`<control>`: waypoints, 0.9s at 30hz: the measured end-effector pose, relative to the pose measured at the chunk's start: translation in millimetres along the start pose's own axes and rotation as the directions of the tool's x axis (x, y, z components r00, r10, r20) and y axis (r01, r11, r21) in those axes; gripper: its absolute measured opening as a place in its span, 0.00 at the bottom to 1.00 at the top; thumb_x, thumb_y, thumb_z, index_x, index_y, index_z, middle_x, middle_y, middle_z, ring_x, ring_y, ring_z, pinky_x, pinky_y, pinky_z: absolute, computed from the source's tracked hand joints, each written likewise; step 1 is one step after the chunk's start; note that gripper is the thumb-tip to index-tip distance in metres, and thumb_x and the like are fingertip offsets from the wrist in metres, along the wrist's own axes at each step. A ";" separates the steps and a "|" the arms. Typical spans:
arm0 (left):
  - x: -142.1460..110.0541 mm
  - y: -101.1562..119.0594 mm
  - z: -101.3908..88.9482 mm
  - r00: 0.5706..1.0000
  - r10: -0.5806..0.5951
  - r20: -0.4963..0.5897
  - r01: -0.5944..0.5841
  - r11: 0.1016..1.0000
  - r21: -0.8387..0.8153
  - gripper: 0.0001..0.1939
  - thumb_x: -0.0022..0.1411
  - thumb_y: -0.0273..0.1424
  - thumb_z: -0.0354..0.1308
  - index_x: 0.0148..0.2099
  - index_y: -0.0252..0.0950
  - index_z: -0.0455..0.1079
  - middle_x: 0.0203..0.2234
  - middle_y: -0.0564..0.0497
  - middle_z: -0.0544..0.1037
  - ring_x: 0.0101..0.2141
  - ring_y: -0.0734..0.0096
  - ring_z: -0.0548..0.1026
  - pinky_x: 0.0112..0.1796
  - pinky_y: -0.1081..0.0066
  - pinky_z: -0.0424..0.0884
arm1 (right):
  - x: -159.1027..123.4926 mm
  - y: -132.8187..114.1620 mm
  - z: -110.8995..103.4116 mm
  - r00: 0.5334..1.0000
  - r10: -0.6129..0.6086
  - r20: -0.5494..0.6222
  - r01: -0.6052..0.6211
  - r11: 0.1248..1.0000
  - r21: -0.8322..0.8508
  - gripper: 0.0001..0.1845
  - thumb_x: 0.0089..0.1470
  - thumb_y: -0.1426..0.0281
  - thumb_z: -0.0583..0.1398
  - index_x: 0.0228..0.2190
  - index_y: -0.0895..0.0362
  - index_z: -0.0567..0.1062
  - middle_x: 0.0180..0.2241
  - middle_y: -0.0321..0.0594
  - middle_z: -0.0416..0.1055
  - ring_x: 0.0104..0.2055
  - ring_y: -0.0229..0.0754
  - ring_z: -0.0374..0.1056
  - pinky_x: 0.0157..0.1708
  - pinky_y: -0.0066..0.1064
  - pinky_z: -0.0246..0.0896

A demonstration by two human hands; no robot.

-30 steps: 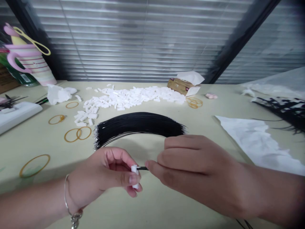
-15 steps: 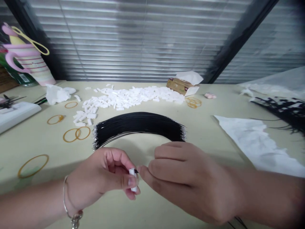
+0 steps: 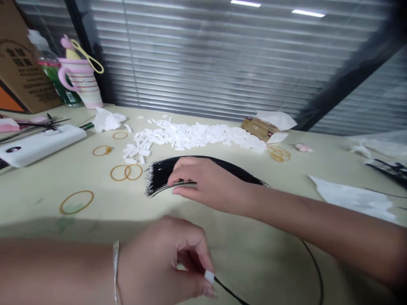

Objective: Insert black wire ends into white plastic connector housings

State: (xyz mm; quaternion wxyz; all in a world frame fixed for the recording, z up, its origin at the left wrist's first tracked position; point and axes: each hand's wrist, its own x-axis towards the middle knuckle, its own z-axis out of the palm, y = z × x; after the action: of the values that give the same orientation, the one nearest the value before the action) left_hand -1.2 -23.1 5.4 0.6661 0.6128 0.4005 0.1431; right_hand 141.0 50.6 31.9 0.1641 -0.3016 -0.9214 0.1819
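Observation:
My left hand (image 3: 168,262) sits low near the front edge, its fingers pinched on a small white connector (image 3: 209,277) with a black wire (image 3: 313,264) trailing out of it to the right. My right hand (image 3: 203,180) reaches forward over the bundle of black wires (image 3: 159,173) lying in an arc on the table. Its fingers are pressed together on strands at the bundle's left end, near the silvery tips. Behind the bundle lies a pile of white connectors (image 3: 193,136).
Rubber bands (image 3: 126,172) lie scattered at left and near a brown tissue box (image 3: 261,128). A white flat device (image 3: 41,144), a pink cup (image 3: 83,80) and a cardboard box (image 3: 22,67) stand at far left. White paper (image 3: 352,197) and more black wires (image 3: 389,168) lie at right.
My right hand let go of the wire at the connector and moved forward onto the black bundle. My left hand dropped lower, still holding the connector. The camera turned left and up.

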 end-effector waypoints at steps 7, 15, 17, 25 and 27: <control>0.7 0.7 -3.4 0.997 -0.068 0.036 0.068 0.998 0.016 0.05 0.43 0.25 0.58 0.23 0.35 0.63 0.19 0.55 0.69 0.25 0.72 0.71 0.28 0.74 0.66 | 23.4 2.3 26.9 0.998 -0.065 0.017 0.066 0.996 -0.057 0.07 0.53 0.75 0.57 0.32 0.60 0.75 0.34 0.41 0.66 0.34 0.36 0.62 0.35 0.28 0.57; 0.5 -5.1 -5.7 0.998 0.025 0.063 -0.025 1.000 -0.002 0.06 0.46 0.26 0.59 0.23 0.35 0.64 0.19 0.57 0.67 0.24 0.74 0.68 0.28 0.74 0.65 | 25.7 6.2 33.9 0.995 -0.096 0.006 0.097 0.992 -0.080 0.07 0.52 0.76 0.57 0.28 0.59 0.75 0.31 0.39 0.66 0.31 0.36 0.61 0.30 0.27 0.56; 0.5 -4.3 -5.4 0.998 0.007 0.063 -0.007 1.000 -0.006 0.06 0.46 0.26 0.59 0.23 0.35 0.63 0.19 0.57 0.67 0.24 0.75 0.68 0.27 0.74 0.64 | 25.3 6.0 34.6 0.995 -0.104 0.002 0.103 0.991 -0.081 0.07 0.52 0.76 0.57 0.27 0.59 0.75 0.31 0.39 0.66 0.31 0.35 0.61 0.30 0.26 0.56; 1.3 -5.3 -6.5 0.999 0.008 0.051 -0.008 1.000 -0.010 0.05 0.45 0.27 0.59 0.23 0.35 0.64 0.20 0.56 0.68 0.25 0.73 0.69 0.28 0.73 0.65 | 26.2 5.5 34.9 0.991 -0.135 0.001 0.135 0.986 -0.102 0.07 0.52 0.75 0.58 0.27 0.59 0.76 0.30 0.37 0.66 0.31 0.34 0.61 0.30 0.25 0.56; 1.0 -5.8 -5.9 0.998 0.010 0.056 -0.008 1.000 -0.022 0.05 0.45 0.27 0.58 0.23 0.35 0.64 0.20 0.56 0.68 0.25 0.73 0.69 0.29 0.72 0.66 | 27.5 5.0 34.1 0.990 -0.140 0.009 0.140 0.984 -0.113 0.06 0.52 0.75 0.58 0.27 0.59 0.76 0.29 0.37 0.67 0.31 0.34 0.62 0.30 0.25 0.56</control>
State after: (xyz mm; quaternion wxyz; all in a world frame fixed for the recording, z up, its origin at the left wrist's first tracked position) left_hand -6.5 -19.5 0.1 0.6829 0.6112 0.3772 0.1329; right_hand 108.4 63.3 5.1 0.1586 -0.2448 -0.9493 0.1172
